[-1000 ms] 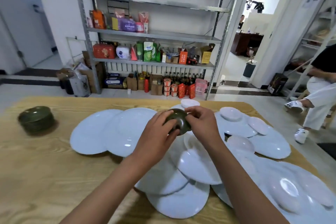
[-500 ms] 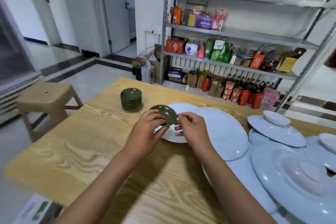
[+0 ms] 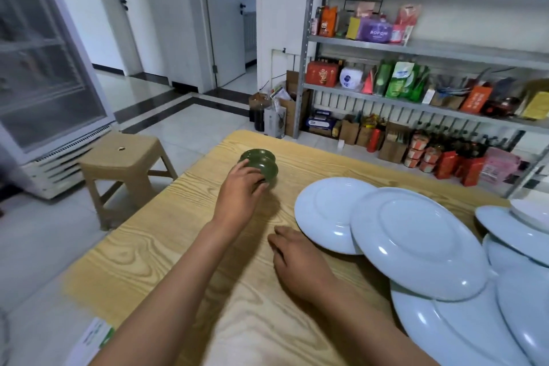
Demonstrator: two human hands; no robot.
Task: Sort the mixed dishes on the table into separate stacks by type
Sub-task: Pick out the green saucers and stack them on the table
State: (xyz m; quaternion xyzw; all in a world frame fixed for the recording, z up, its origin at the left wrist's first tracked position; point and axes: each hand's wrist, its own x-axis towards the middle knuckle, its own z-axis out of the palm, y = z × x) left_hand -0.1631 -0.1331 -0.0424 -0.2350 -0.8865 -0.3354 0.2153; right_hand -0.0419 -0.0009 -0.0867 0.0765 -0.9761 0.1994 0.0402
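A small dark green dish (image 3: pixel 266 169) is in my left hand (image 3: pixel 242 193), held just above and in front of the stack of green dishes (image 3: pixel 256 154) near the table's far left corner. My right hand (image 3: pixel 297 261) rests on the wooden table (image 3: pixel 166 261) with fingers loosely spread and nothing in it, beside a large white plate (image 3: pixel 329 214). A second large white plate (image 3: pixel 416 244) overlaps the first. More white plates (image 3: pixel 463 333) pile up at the right, cut off by the frame edge.
A tan plastic stool (image 3: pixel 124 157) stands left of the table. A metal shelf rack (image 3: pixel 416 50) with packaged goods lines the far wall. A glass-door fridge (image 3: pixel 44 68) is at the far left. A box (image 3: pixel 95 339) lies on the floor near the table's front corner.
My view has swung left. Both hands held the green dish over the white plates; now my left hand alone has carried it to the green stack, and my right hand has let go and rests on the table.
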